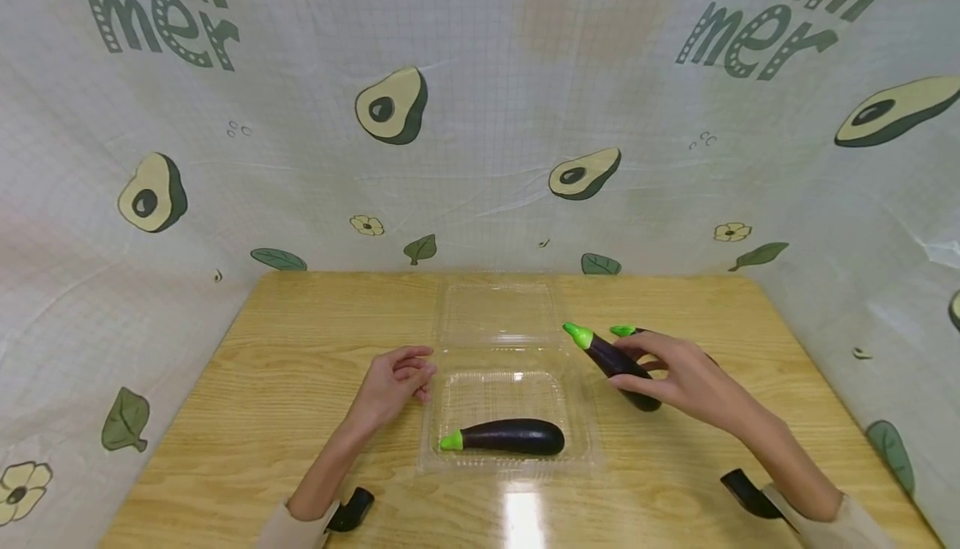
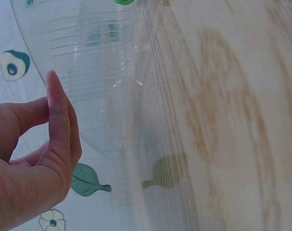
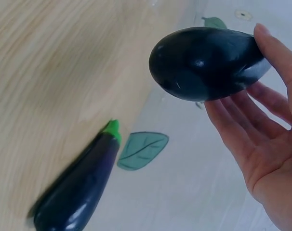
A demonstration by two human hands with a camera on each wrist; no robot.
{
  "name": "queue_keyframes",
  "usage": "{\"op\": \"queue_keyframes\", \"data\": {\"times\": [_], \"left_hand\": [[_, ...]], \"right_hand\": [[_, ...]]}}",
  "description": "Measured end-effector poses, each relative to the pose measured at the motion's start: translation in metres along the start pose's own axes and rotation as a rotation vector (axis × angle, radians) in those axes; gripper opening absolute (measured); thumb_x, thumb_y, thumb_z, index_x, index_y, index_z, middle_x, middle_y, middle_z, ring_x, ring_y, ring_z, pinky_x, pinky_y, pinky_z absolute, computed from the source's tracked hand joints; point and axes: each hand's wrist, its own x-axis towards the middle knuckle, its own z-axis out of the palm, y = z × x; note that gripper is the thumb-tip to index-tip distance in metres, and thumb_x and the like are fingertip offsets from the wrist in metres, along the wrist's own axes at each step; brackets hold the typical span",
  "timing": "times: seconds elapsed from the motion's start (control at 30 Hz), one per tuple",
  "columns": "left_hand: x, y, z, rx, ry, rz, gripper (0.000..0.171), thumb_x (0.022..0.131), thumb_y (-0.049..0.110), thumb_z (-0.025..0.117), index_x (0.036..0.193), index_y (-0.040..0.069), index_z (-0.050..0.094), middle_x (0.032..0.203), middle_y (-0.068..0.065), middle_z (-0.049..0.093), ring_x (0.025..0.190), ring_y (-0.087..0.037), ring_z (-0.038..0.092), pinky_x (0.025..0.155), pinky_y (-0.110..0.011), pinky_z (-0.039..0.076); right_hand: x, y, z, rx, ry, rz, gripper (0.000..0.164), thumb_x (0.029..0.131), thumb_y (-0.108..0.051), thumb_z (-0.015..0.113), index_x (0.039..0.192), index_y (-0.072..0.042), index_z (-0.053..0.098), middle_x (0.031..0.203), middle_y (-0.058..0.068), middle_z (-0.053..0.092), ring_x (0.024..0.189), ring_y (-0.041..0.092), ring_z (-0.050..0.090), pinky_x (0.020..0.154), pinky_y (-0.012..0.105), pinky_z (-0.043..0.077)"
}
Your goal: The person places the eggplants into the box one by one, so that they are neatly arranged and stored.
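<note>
My right hand (image 1: 686,378) grips a dark purple eggplant (image 1: 611,359) between thumb and fingers, raised above the table with its green stem toward the upper left. In the right wrist view this eggplant (image 3: 204,62) shows its rounded end. A second eggplant (image 3: 81,178) lies on the table beyond, mostly hidden by the right hand in the head view. The clear plastic container (image 1: 495,357) stands with its lid laid back. Along its near side lies a third eggplant (image 1: 517,436), stem to the left. At the container's left rim is my left hand (image 1: 393,382), its fingers bent, apparently touching the edge.
The wooden table (image 1: 300,324) ends against a cloth curtain (image 1: 480,116) printed with avocados, leaves and lettering, which hangs at the back and both sides. The container's flat lid (image 1: 498,307) reaches toward the table's far edge. Black wrist straps show near both sleeves.
</note>
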Motion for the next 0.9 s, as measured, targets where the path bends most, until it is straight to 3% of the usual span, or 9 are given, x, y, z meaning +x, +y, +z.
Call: {"op": "queue_keyframes", "data": {"times": [0.3, 0.53, 0.9], "left_hand": [[0.000, 0.001, 0.000, 0.009, 0.006, -0.009, 0.040, 0.100, 0.001, 0.067, 0.136, -0.012, 0.057, 0.107, -0.022, 0.065, 0.072, -0.022, 0.068, 0.066, -0.033, 0.063], [0.000, 0.000, 0.000, 0.008, 0.003, -0.006, 0.039, 0.099, 0.001, 0.067, 0.136, -0.012, 0.057, 0.106, -0.020, 0.065, 0.072, -0.022, 0.068, 0.065, -0.032, 0.063], [0.001, 0.000, -0.001, 0.004, -0.003, -0.002, 0.040, 0.099, 0.000, 0.066, 0.136, -0.013, 0.056, 0.108, -0.023, 0.065, 0.071, -0.021, 0.068, 0.066, -0.033, 0.063]], "right_hand": [[0.014, -0.011, 0.002, 0.014, -0.038, -0.001, 0.045, 0.092, -0.033, 0.080, 0.126, -0.006, 0.070, 0.119, 0.006, 0.071, 0.098, 0.021, 0.071, 0.079, 0.036, 0.064], [0.026, -0.019, 0.005, 0.046, -0.054, -0.047, 0.042, 0.091, -0.031, 0.081, 0.124, -0.008, 0.071, 0.118, 0.005, 0.072, 0.096, 0.017, 0.071, 0.080, 0.029, 0.063], [0.044, -0.034, 0.011, 0.015, -0.113, -0.100, 0.043, 0.093, -0.035, 0.078, 0.126, -0.008, 0.071, 0.118, 0.006, 0.072, 0.095, 0.015, 0.071, 0.080, 0.032, 0.063]]}}
